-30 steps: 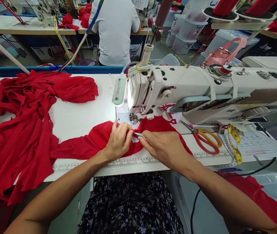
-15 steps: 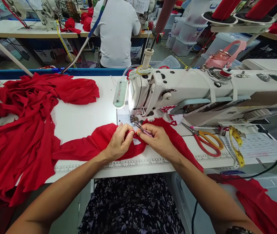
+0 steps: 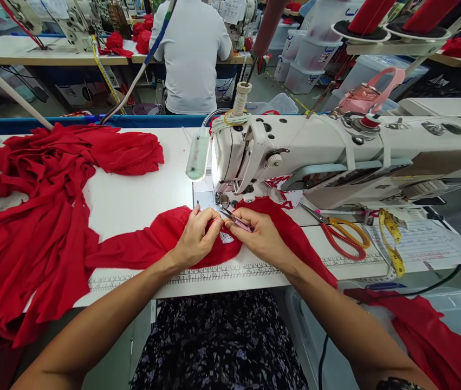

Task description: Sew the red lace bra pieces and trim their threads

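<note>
From the head view, the left hand's (image 3: 198, 236) grip is pinched closed on red fabric (image 3: 165, 234); the right hand's (image 3: 261, 236) is closed around a small tool (image 3: 241, 222), probably snips. The fabric lies on the desk (image 3: 136, 192) beside the sewing machine (image 3: 315, 142).

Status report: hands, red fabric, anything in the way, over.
Left hand pinching red fabric. Right hand gripping slim pointed tool. Fabric spread before sewing machine. Scissors off right, apart from both hands; no obstruction seen.

White tabletop (image 3: 127, 197) leaves a passage between two obstacles, the red fabric heap (image 3: 47, 211) and the sewing machine (image 3: 315, 142).
</note>
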Demonstrator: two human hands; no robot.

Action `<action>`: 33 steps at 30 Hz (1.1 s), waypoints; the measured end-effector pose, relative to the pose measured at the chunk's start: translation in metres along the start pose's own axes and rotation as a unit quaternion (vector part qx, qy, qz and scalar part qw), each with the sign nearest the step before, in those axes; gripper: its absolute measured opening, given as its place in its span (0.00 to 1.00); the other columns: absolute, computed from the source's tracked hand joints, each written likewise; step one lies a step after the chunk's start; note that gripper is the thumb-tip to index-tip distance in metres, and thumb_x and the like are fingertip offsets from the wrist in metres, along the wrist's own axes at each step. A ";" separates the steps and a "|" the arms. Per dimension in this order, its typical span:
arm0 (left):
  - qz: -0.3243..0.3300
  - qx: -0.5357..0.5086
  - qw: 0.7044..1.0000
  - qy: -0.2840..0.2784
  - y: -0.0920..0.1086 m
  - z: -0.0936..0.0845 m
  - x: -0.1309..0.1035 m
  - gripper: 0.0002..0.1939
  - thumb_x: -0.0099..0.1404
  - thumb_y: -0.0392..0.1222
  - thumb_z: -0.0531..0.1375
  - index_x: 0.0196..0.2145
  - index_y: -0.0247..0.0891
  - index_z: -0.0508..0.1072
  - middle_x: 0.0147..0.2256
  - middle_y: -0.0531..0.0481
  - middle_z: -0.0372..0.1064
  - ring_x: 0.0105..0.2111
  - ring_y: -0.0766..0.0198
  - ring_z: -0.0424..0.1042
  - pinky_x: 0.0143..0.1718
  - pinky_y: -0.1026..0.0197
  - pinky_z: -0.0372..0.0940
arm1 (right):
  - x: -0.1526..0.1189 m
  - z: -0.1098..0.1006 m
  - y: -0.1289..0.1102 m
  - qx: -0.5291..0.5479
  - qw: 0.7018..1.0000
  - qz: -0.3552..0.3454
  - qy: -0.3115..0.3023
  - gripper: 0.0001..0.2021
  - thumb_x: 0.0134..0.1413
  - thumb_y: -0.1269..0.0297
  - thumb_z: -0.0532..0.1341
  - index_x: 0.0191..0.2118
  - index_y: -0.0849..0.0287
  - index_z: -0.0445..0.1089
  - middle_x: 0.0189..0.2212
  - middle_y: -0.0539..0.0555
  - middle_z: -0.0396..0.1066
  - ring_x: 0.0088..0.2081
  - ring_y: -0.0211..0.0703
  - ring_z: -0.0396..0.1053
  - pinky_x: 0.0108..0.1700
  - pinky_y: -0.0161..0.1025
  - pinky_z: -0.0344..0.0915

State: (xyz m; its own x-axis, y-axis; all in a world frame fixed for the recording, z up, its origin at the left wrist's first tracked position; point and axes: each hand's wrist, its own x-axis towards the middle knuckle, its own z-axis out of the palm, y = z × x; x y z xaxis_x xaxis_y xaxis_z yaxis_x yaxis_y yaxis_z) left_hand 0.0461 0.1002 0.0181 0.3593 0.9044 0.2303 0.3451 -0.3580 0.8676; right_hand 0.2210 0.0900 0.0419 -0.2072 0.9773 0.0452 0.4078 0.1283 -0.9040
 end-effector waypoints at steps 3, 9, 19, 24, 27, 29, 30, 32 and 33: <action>-0.018 -0.040 0.999 0.012 0.001 -0.001 0.000 0.11 0.72 0.44 0.49 0.31 0.41 0.62 0.28 0.54 0.61 0.30 0.63 0.62 0.52 0.51 0.62 | -0.001 0.003 0.000 -0.006 1.000 0.006 0.022 0.10 0.56 0.59 0.61 0.28 0.58 0.66 0.21 0.44 0.58 0.25 0.34 0.54 0.28 0.33 0.51; -0.035 -0.093 0.995 0.018 0.000 -0.001 0.000 0.13 0.71 0.47 0.50 0.30 0.40 0.62 0.28 0.53 0.59 0.31 0.63 0.60 0.39 0.59 0.62 | -0.002 0.007 0.002 0.006 0.999 0.006 0.037 0.09 0.55 0.58 0.61 0.30 0.58 0.68 0.21 0.45 0.60 0.25 0.34 0.55 0.27 0.33 0.52; -0.050 -0.081 0.995 0.005 0.003 -0.005 0.001 0.12 0.71 0.46 0.52 0.31 0.39 0.66 0.29 0.53 0.62 0.32 0.63 0.62 0.37 0.59 0.60 | 0.000 0.008 0.006 0.017 0.999 0.013 0.038 0.10 0.56 0.57 0.61 0.32 0.58 0.69 0.22 0.45 0.61 0.25 0.34 0.55 0.27 0.33 0.52; -0.054 -0.054 0.997 0.012 0.004 -0.006 0.002 0.10 0.69 0.45 0.54 0.31 0.39 0.67 0.29 0.53 0.64 0.32 0.63 0.63 0.36 0.60 0.60 | -0.001 0.006 0.006 0.016 0.999 0.005 0.030 0.08 0.56 0.59 0.60 0.33 0.58 0.70 0.23 0.45 0.62 0.26 0.34 0.56 0.28 0.33 0.53; -0.057 -0.061 0.996 0.008 0.003 -0.005 0.001 0.10 0.69 0.44 0.54 0.31 0.39 0.67 0.28 0.54 0.62 0.30 0.64 0.61 0.34 0.61 0.59 | -0.001 0.005 0.008 0.000 1.000 -0.001 0.030 0.07 0.56 0.60 0.61 0.33 0.58 0.70 0.23 0.45 0.62 0.26 0.34 0.57 0.29 0.33 0.54; -0.062 -0.067 0.996 0.001 0.003 -0.006 0.001 0.10 0.69 0.43 0.53 0.31 0.38 0.67 0.27 0.54 0.62 0.29 0.65 0.60 0.34 0.61 0.58 | -0.002 0.005 0.009 -0.020 0.999 -0.007 0.034 0.07 0.56 0.60 0.60 0.33 0.58 0.70 0.23 0.45 0.64 0.26 0.34 0.58 0.29 0.33 0.54; -0.066 -0.068 0.995 -0.002 0.004 -0.006 0.001 0.10 0.69 0.43 0.53 0.31 0.38 0.68 0.27 0.54 0.61 0.29 0.65 0.60 0.34 0.61 0.58 | -0.003 0.004 0.010 -0.035 0.999 -0.011 0.036 0.07 0.57 0.60 0.60 0.33 0.57 0.70 0.23 0.45 0.64 0.26 0.34 0.59 0.29 0.32 0.55; -0.071 -0.070 0.995 -0.006 0.004 -0.006 0.002 0.10 0.69 0.43 0.53 0.32 0.38 0.67 0.28 0.54 0.62 0.30 0.64 0.61 0.36 0.61 0.59 | -0.006 0.002 0.008 -0.082 0.995 -0.019 0.047 0.08 0.58 0.58 0.60 0.36 0.56 0.70 0.24 0.45 0.67 0.25 0.34 0.61 0.29 0.32 0.55; -0.072 -0.071 0.995 -0.006 0.004 -0.006 0.002 0.10 0.69 0.43 0.53 0.32 0.38 0.67 0.28 0.53 0.63 0.31 0.64 0.62 0.37 0.61 0.59 | -0.009 0.001 0.006 -0.119 0.991 -0.028 0.056 0.09 0.58 0.57 0.61 0.38 0.56 0.70 0.24 0.45 0.69 0.24 0.34 0.62 0.29 0.32 0.55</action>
State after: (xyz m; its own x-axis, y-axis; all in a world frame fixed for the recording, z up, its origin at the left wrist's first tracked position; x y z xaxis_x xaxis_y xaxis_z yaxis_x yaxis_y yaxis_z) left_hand 0.0427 0.1018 0.0251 0.3265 0.9404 0.0948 0.2678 -0.1882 0.9449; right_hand 0.2249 0.0819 0.0354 -0.1401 0.9784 0.1517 0.5989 0.2058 -0.7740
